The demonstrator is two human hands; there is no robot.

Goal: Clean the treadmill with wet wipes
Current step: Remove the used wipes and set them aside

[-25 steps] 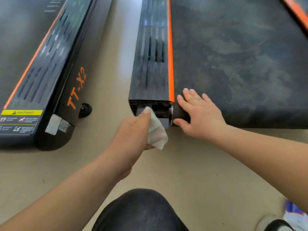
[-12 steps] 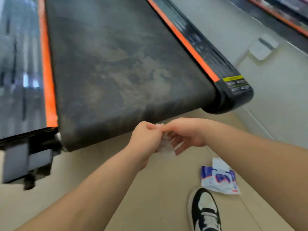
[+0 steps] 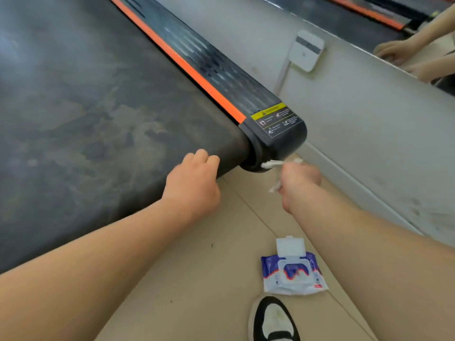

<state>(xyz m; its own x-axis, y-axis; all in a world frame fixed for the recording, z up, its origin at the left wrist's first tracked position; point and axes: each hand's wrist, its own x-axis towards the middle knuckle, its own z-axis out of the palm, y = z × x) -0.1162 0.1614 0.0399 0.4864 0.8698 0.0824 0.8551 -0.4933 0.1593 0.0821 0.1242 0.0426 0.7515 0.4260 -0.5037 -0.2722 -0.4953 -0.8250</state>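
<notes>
The treadmill's dusty black belt (image 3: 93, 114) fills the left of the head view, with an orange-edged side rail (image 3: 221, 72) ending in a rounded black end cap (image 3: 278, 141) that carries a yellow warning label. My right hand (image 3: 299, 180) grips a crumpled white wet wipe (image 3: 270, 164) and holds it against the underside of that end cap. My left hand (image 3: 194, 180) rests with curled fingers on the rear edge of the belt, holding nothing.
A blue and white wet wipe pack (image 3: 293, 271) with its lid flipped up lies on the beige floor. My black and white shoe (image 3: 273, 321) is below it. A white wall with a mounted white box (image 3: 306, 50) and a mirror runs close on the right.
The wipe went from my left hand to my right. My view swung from the treadmill's left rear corner to its right one, where the right hand now holds the wipe.
</notes>
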